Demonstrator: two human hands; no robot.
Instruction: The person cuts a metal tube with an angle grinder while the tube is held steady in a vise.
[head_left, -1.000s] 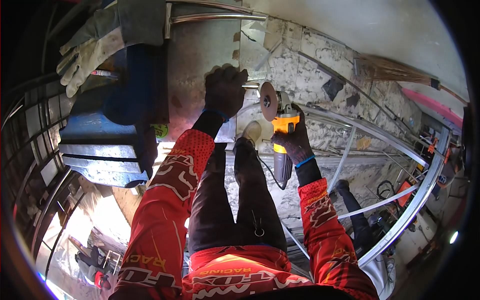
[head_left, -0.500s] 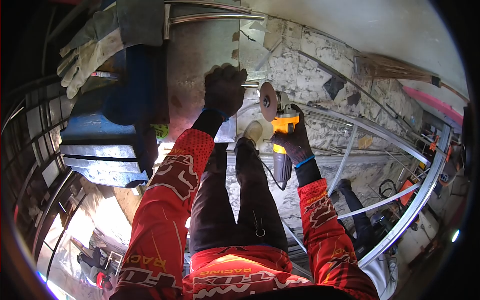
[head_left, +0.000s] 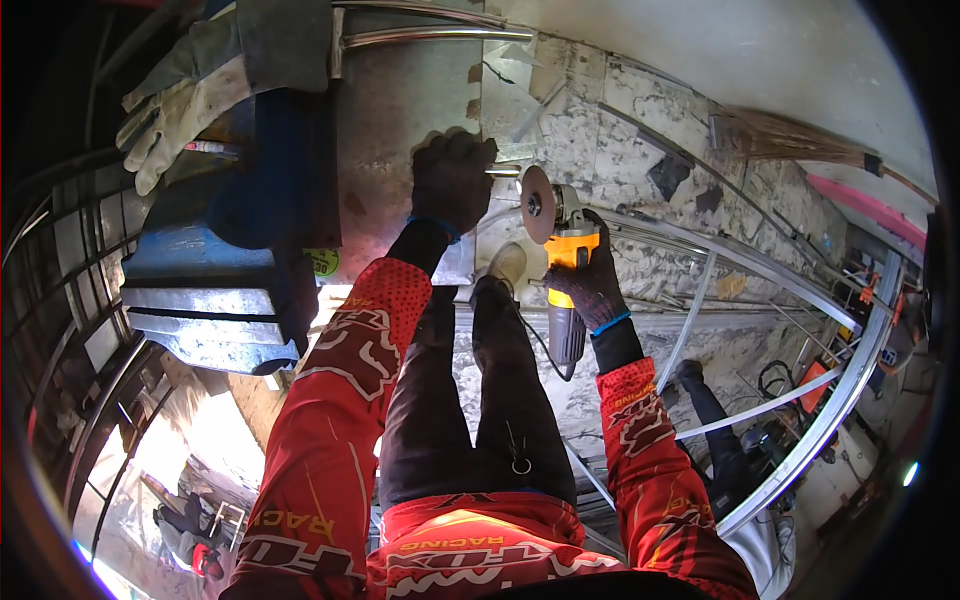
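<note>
My left hand, in a dark knit glove, is closed around a short shiny metal tube over the edge of a metal tabletop. The tube's end sticks out to the right of my fist. In my right hand, also gloved, is a yellow and grey angle grinder, gripped by its body. Its thin cutting disc stands upright, with its edge right at the tube's end. A cord runs from the grinder's lower end toward my leg.
A blue bench vise stands on the left, with a leather work glove and a marker above it. Curved metal tubes lie at the top. Long metal bars and a frame fill the right. Other people are at lower left and lower right.
Almost nothing differs. The view has shifted very slightly, and both hands keep their hold on the tube and the grinder.
</note>
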